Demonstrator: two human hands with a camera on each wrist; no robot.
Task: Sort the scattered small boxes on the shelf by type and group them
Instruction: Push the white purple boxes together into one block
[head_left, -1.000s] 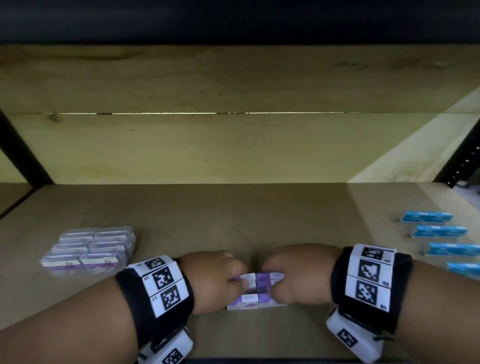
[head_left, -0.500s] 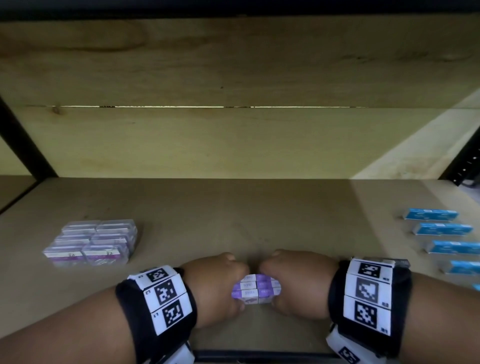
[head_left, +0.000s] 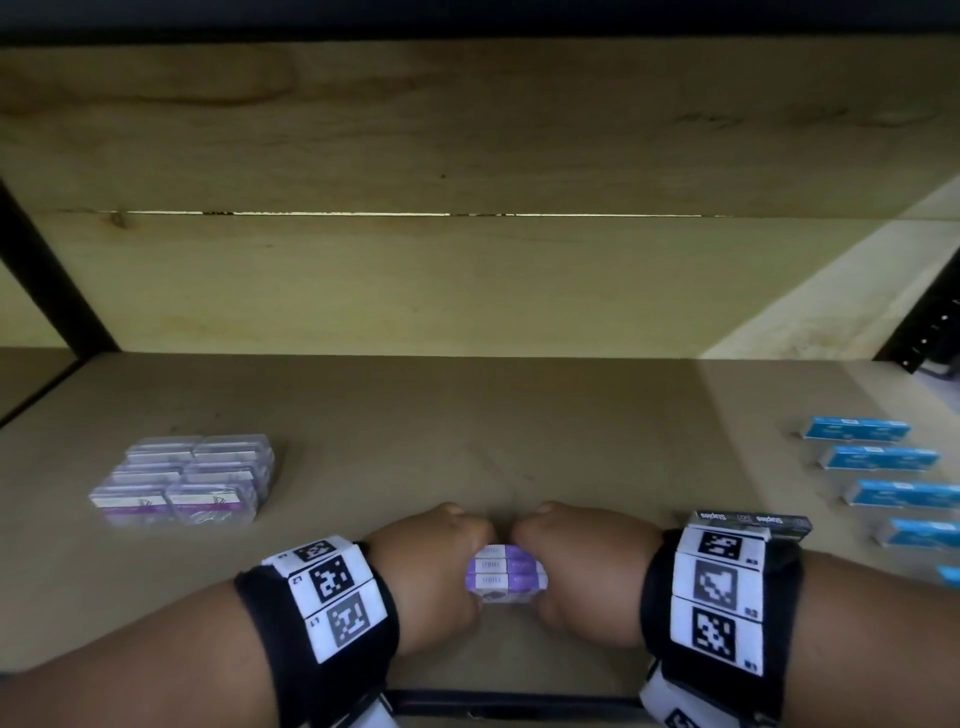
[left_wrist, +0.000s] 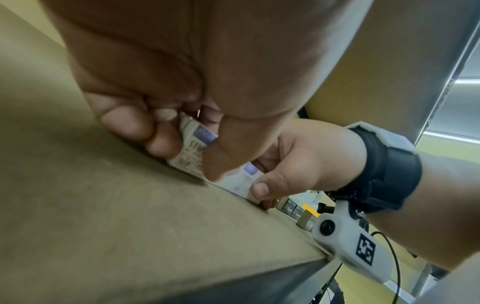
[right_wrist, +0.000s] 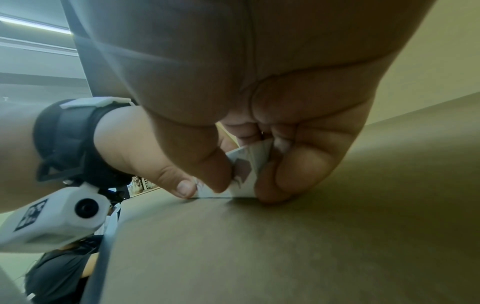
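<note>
Shelf board: flat tan wooden shelf surface (head_left: 467, 415), filling the lower half of the head view.
Back wall: pale wooden plank panel (head_left: 467, 291), a thin bright gap at 12 o'clock.
Uprights: black metal posts at 9 o'clock (head_left: 47, 280) and 3 o'clock (head_left: 930, 332).
Light: dim, brighter toward 3 o'clock.

dark box (head_left: 751, 521): "Staples", printed twice, upside down | left wristband (head_left: 327, 592): "L2", "L1" | purple boxes (head_left: 506, 573): print blurred
</note>
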